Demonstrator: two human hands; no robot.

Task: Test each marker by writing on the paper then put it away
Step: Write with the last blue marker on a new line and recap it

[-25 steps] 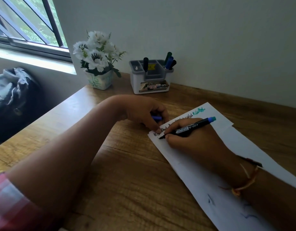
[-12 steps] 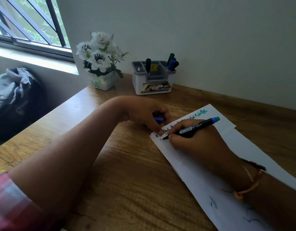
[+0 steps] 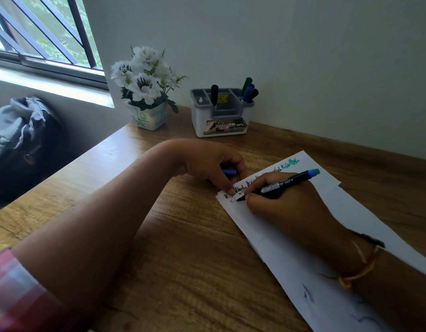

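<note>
On the table (image 3: 183,259): a long white paper (image 3: 351,212) lies slantwise at the right. A white holder (image 3: 221,125) stands at the back by the wall, well apart from the paper.
Holder contents: four capped markers (image 3: 248,89) stand upright, one in a left slot and three in a right one.
Change: a few small faint letters now show on the paper's far-left corner, under the row of coloured scribbles, where a second ago there were none.
Meaning: this marker (image 3: 279,185) seems to write, so its test looks well under way. Capping it and putting it in the holder are not yet done.
Marker: black body, blue-green end pointing up and right, tip touching the paper just right of the new letters.
Right hand (image 3: 286,202): rests on the paper, fingers curled, grip clamped on the marker near its tip. A thread band circles the wrist.
Left hand (image 3: 212,164): lies just beside the right, grip closed round a blue cap (image 3: 228,173), with one fingertip pressing the paper's edge.
Also there: white flowers (image 3: 145,80) in a pot left of the holder.
</note>
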